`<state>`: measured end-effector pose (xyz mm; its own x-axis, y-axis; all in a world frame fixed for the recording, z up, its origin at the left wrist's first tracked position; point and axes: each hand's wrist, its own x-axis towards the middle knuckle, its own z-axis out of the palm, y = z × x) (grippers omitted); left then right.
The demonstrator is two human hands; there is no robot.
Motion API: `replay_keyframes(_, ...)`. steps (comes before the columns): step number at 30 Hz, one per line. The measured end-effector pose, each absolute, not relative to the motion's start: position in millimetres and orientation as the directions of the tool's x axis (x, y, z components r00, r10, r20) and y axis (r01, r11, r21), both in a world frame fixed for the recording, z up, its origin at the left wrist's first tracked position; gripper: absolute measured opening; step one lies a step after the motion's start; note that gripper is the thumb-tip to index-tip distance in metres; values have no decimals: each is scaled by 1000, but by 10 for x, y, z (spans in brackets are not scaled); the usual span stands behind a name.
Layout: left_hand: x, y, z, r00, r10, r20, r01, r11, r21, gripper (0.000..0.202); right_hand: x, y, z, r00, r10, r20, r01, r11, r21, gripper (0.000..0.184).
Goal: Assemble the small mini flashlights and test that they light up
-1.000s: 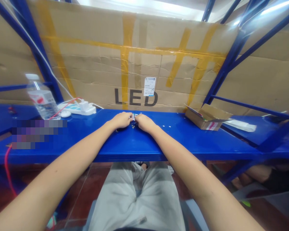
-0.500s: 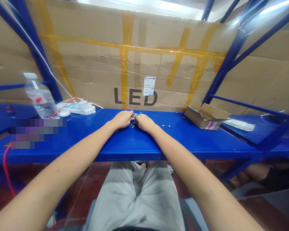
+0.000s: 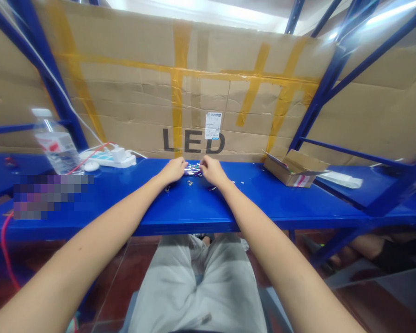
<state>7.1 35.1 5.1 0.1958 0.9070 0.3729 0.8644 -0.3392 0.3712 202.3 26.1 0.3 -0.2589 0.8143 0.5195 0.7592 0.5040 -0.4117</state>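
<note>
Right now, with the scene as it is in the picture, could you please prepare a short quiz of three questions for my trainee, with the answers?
1. True or false: the small cardboard box on the blue table has its top fully closed.
2. Choose one. What lies between the left hand and the right hand?
A) a bottle
B) small shiny pieces
C) a power strip
3. Fill the gap: the large black letters on the cardboard panel behind the table read ___.

Key:
1. False; the box stands open.
2. B
3. LED
</note>
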Motion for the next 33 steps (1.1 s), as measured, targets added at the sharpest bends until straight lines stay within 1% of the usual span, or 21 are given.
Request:
replay_keyframes(1,66,350,56,189,903,385,836,-353,419,21,2097,298,19,-187,812,552,708,501,-497,6)
replay_keyframes(3,66,340,60,183,907,379,783,-368,502,14,2249,354,56,-89,822,563,618,489,-616,4)
replay_keyframes(5,73,330,52,184,918,350,750,-361,554,11,2373,388,86,-39,865,499,572,429,-699,7)
replay_keyframes(6,76,329,46,185,923,336,741,-356,569,10,2418,398,95,-32,879,476,566,408,-716,8)
replay_keyframes(9,72,347,23,194,927,320,727,-355,587,8,2499,428,101,-27,887,460,578,389,-717,9)
replay_keyframes(11,59,374,9,207,925,318,711,-365,601,13,2545,458,98,-16,898,441,569,370,-734,9)
replay_keyframes(14,47,413,-8,243,922,302,674,-384,631,21,2653,522,99,66,913,403,536,308,-786,8)
replay_keyframes(16,50,427,-16,268,919,288,646,-393,654,22,2749,568,98,155,904,397,523,266,-810,7)
replay_keyframes(21,56,428,-18,266,921,285,586,-390,711,14,2987,653,45,327,869,372,562,138,-816,3)
replay_keyframes(24,35,438,1,208,929,307,618,-368,695,10,3047,656,8,389,859,331,584,48,-810,8)
replay_keyframes(26,16,454,16,168,933,318,649,-348,677,12,3025,625,9,370,875,312,582,43,-812,8)
replay_keyframes(27,7,462,22,158,935,319,659,-340,671,15,2997,599,20,332,889,314,576,72,-814,7)
replay_keyframes(29,-7,473,31,159,936,315,665,-337,666,18,2920,530,56,174,932,318,556,174,-813,2)
replay_keyframes(31,-16,473,35,173,934,313,666,-345,661,19,2840,455,99,-25,948,318,535,281,-796,6)
replay_keyframes(33,-21,465,37,184,931,314,673,-352,651,19,2782,395,132,-158,944,290,536,329,-778,6)
